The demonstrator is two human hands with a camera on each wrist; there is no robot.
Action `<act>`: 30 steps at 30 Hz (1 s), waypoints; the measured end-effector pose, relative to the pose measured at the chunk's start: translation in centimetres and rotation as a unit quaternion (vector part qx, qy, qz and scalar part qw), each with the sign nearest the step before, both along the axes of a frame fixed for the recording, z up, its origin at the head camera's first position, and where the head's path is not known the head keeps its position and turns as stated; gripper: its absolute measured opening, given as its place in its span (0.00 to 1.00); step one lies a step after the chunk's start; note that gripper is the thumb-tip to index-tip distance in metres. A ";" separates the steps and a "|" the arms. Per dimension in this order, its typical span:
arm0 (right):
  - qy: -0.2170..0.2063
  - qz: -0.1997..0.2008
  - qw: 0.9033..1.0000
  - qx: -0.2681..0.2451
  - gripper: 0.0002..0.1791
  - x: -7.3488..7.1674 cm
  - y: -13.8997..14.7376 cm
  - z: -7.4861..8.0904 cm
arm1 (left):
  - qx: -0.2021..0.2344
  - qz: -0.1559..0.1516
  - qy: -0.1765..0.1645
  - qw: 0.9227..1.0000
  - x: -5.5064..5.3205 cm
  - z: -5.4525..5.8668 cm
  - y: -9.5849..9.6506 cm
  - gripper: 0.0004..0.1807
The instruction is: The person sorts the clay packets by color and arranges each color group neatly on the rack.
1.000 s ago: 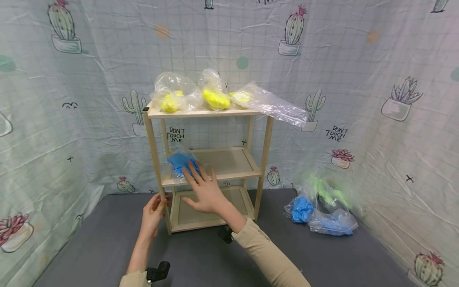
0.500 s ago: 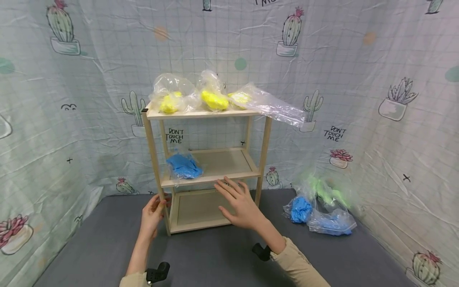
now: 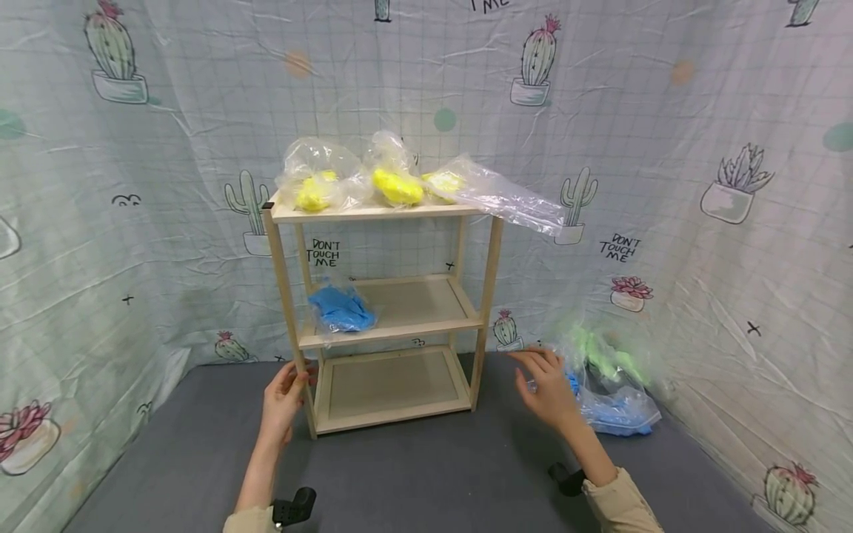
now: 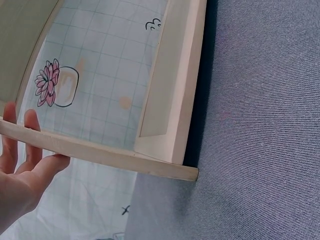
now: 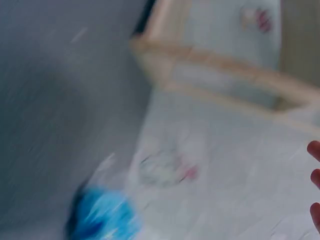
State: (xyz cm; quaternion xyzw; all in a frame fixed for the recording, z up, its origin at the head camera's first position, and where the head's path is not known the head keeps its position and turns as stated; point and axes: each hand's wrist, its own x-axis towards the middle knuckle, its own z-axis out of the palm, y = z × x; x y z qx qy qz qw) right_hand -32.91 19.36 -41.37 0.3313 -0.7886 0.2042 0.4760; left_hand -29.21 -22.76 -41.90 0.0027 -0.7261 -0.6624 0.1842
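Observation:
My left hand [image 3: 281, 403] holds the front left leg [image 4: 95, 156] of a small wooden three-tier shelf [image 3: 426, 330], thumb on one side and fingers on the other. On its middle tier, at the left, lies a clear bag with something blue [image 3: 342, 309]. My right hand [image 3: 548, 389] hangs in the air right of the shelf, fingers relaxed and holding nothing. Partly hidden behind it is a bagged blue bundle [image 5: 105, 217], blurred in the right wrist view. Beside that lie a flatter bag of blue stuff [image 3: 621, 414] and a bag of bright green stuff [image 3: 603, 359].
Three clear bags with yellow contents [image 3: 398, 186] lie along the top tier; the right one's long plastic end overhangs the edge. The shelf stands on a dark grey surface [image 3: 400, 481], enclosed by a cactus-print curtain [image 3: 426, 89].
My right hand has left the blue bag on the middle tier and swung right, towards the bags on the grey surface. My left hand stays on the shelf leg.

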 end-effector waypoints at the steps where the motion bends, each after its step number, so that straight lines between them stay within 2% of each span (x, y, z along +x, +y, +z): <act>1: -0.003 -0.013 1.000 0.000 0.12 -0.4 0.8 -0.4 | -0.004 0.003 -0.003 1.000 0.0 0.0 0.0 0.17; 4: -0.026 -0.061 0.998 0.011 0.12 -1.1 2.8 -1.8 | -0.022 0.009 -0.008 1.000 0.0 0.0 -0.2 0.19; 7: -0.075 -0.113 0.990 0.035 0.18 -1.4 4.1 -3.0 | -0.028 0.012 -0.005 1.000 0.0 0.0 -0.3 0.20; 12: -0.173 -0.194 0.961 0.095 0.25 -1.3 5.5 -4.6 | -0.020 0.010 0.003 1.000 0.0 -0.1 -0.1 0.17; 15: -0.212 -0.229 0.941 0.132 0.29 -1.4 6.2 -5.2 | -0.008 0.008 0.002 1.000 -0.1 0.0 0.1 0.14; 19: -0.237 -0.247 0.926 0.161 0.35 -1.6 6.8 -5.8 | -0.004 0.007 -0.002 1.000 -0.1 0.1 0.3 0.16; 24: -0.267 -0.245 0.915 0.178 0.41 -1.9 7.3 -6.2 | -0.001 0.010 -0.001 1.000 0.0 0.1 0.3 0.20; 30: -0.283 -0.246 0.906 0.198 0.46 -2.5 7.5 -6.5 | -0.002 0.009 0.002 1.000 0.2 0.2 0.2 0.21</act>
